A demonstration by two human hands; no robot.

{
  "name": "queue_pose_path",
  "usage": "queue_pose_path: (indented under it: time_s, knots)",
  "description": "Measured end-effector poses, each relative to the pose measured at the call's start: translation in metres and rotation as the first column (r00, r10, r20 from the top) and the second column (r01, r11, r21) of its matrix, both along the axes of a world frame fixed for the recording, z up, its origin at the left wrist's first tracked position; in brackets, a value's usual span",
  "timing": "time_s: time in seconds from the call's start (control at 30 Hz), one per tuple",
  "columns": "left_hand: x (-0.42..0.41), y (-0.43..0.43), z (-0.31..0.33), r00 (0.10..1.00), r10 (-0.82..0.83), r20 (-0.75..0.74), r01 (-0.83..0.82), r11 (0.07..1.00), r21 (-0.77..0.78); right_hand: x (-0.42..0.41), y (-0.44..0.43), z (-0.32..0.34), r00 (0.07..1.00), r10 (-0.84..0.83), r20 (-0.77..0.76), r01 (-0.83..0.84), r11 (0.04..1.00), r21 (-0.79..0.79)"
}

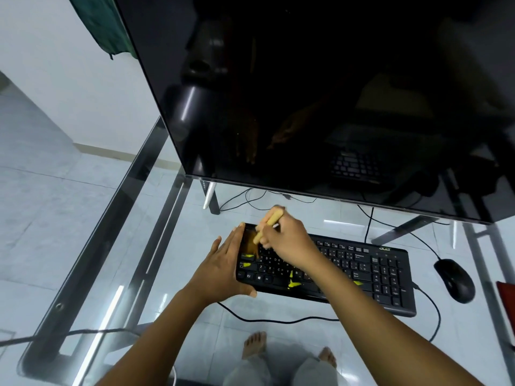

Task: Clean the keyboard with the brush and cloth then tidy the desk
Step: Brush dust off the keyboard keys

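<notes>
Brushing the keyboard's left end on a glass worktop

The black keyboard lies below a dark monitor, mouse at its right. The left hand braces its left edge, fingers extended together; the right hand fingers pinch a wooden brush, bristles on the upper-left keys.

Glass desk carries black keyboard, mouse to its right, monitor behind, red item at right edge
</notes>
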State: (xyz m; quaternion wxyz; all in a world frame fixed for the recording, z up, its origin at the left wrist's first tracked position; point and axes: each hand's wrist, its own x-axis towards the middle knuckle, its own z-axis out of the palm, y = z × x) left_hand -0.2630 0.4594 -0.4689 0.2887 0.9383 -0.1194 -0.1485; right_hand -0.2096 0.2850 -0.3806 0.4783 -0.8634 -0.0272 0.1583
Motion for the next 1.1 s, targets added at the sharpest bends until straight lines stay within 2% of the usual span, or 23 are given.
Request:
queue_pose_path:
  time_s: [0.07, 0.13, 0.17, 0.23, 0.27, 0.37, 0.4, 0.47, 0.5, 0.6, 0.63, 0.73, 0.8, 0.87, 0.9, 0.97, 1.03, 1.1]
  knots:
    - [0.001, -0.001, 0.000, 1.000, -0.008, 0.007, 0.008, 1.000, 0.013, -0.001, -0.006, -0.005, 0.996, -0.054, 0.076, 0.059, 0.996, -0.071]
    - [0.001, -0.002, -0.001, 1.000, -0.011, 0.022, 0.010, 0.999, 0.036, -0.002, -0.020, -0.005, 0.967, -0.189, 0.168, 0.193, 0.981, -0.003]
    - [0.001, -0.003, -0.001, 1.000, -0.014, 0.025, 0.012, 0.999, 0.046, -0.005, -0.026, -0.005, 0.970, -0.214, 0.116, 0.209, 0.977, 0.048]
    - [0.001, -0.003, -0.001, 0.999, -0.017, 0.028, 0.016, 0.998, 0.053, -0.015, -0.035, -0.006, 0.992, -0.119, -0.036, 0.121, 0.990, 0.071]
    - [0.001, -0.003, -0.001, 1.000, -0.018, 0.023, 0.017, 0.998, 0.052, -0.020, -0.039, -0.009, 0.995, -0.100, -0.025, 0.100, 0.995, 0.021]
    - [0.002, -0.002, 0.000, 1.000, -0.011, 0.005, 0.011, 0.999, 0.037, -0.028, -0.053, -0.015, 0.952, -0.260, 0.162, 0.265, 0.964, -0.010]
    - [0.002, -0.001, 0.000, 1.000, -0.006, 0.004, 0.006, 1.000, 0.030, -0.031, -0.055, -0.017, 0.949, -0.269, 0.166, 0.271, 0.963, 0.009]
    - [0.003, -0.003, 0.004, 1.000, 0.004, 0.005, -0.004, 1.000, 0.031, -0.039, -0.055, -0.019, 0.983, -0.172, 0.064, 0.171, 0.985, 0.028]
    - [0.004, -0.005, 0.007, 1.000, 0.011, 0.009, -0.012, 0.999, 0.037, -0.042, -0.056, -0.019, 0.988, -0.144, 0.065, 0.144, 0.990, 0.004]
    - [0.005, -0.013, 0.014, 0.998, 0.040, 0.055, -0.043, 0.997, 0.056, -0.043, -0.067, -0.020, 0.923, -0.294, 0.250, 0.295, 0.955, 0.032]
    - [0.005, -0.017, 0.019, 0.997, 0.033, 0.071, -0.037, 0.997, 0.063, -0.043, -0.072, -0.019, 0.910, -0.330, 0.251, 0.326, 0.944, 0.061]
    - [0.006, -0.034, 0.027, 0.997, -0.017, 0.079, 0.011, 0.997, 0.078, -0.043, -0.080, -0.018, 0.961, -0.261, 0.085, 0.258, 0.965, 0.044]
    - [0.009, -0.049, 0.027, 0.993, -0.086, 0.075, 0.078, 0.991, 0.104, -0.043, -0.086, -0.015, 0.942, -0.292, 0.167, 0.297, 0.955, -0.010]
    - [0.011, -0.064, 0.023, 0.983, -0.172, 0.070, 0.161, 0.976, 0.144, -0.040, -0.097, -0.012, 0.891, -0.409, 0.198, 0.404, 0.912, 0.067]
    - [0.012, -0.070, 0.022, 0.977, -0.208, 0.055, 0.197, 0.967, 0.163, -0.039, -0.101, -0.012, 0.897, -0.423, 0.130, 0.413, 0.905, 0.099]
    - [0.013, -0.078, 0.021, 0.966, -0.259, 0.025, 0.250, 0.949, 0.190, -0.043, -0.105, -0.014, 0.939, -0.343, -0.001, 0.342, 0.937, 0.062]
    - [0.014, -0.085, 0.022, 0.959, -0.284, 0.013, 0.274, 0.937, 0.217, -0.047, -0.111, -0.016, 0.929, -0.357, 0.101, 0.362, 0.932, -0.032]
    - [0.015, -0.087, 0.022, 0.956, -0.294, 0.004, 0.283, 0.924, 0.256, -0.051, -0.118, -0.015, 0.872, -0.443, 0.207, 0.454, 0.891, -0.008]
